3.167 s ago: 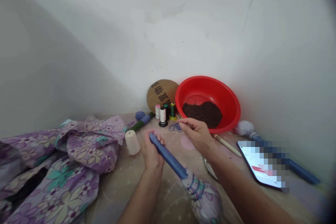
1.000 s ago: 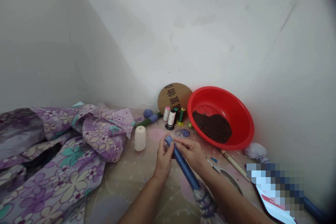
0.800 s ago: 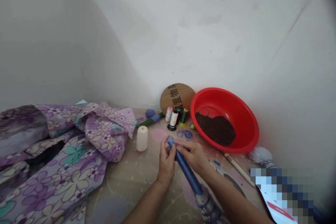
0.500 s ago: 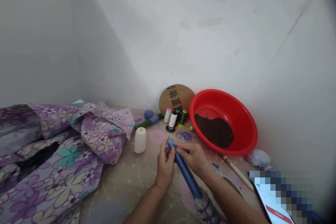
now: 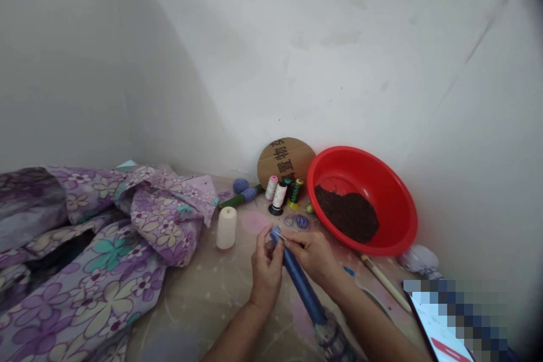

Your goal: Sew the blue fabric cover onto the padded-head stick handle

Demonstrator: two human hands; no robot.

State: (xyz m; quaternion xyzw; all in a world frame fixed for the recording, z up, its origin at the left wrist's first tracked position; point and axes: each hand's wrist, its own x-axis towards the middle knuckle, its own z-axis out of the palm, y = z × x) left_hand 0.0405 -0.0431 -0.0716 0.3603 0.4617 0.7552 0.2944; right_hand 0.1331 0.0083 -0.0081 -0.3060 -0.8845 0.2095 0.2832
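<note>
My left hand (image 5: 267, 268) is wrapped round the top of a long blue rod (image 5: 303, 289), which slants down to the right. Lower down, the rod has a patterned, braided-looking covering (image 5: 333, 342). Between the thumb and fingers of my right hand (image 5: 313, 254) is a thin silver needle (image 5: 281, 236), its tip against the rod's pale blue upper end (image 5: 275, 230). Whether thread runs through it is too small to tell. Just beyond my hands lies a small tangle of purple-blue yarn (image 5: 297, 221).
Thread spools (image 5: 279, 196) stand near a cardboard disc (image 5: 284, 158). A white thread cone (image 5: 227, 228) is at left, by floral cloth (image 5: 114, 249). The red basin (image 5: 396, 209) holds dark material (image 5: 348, 212). A pale wooden-looking stick (image 5: 386, 283) and a phone (image 5: 439, 322) lie at right.
My right fingers have shifted slightly and the silver needle now shows clearly against the rod's end. My left hand keeps its hold; the view has moved a little.
</note>
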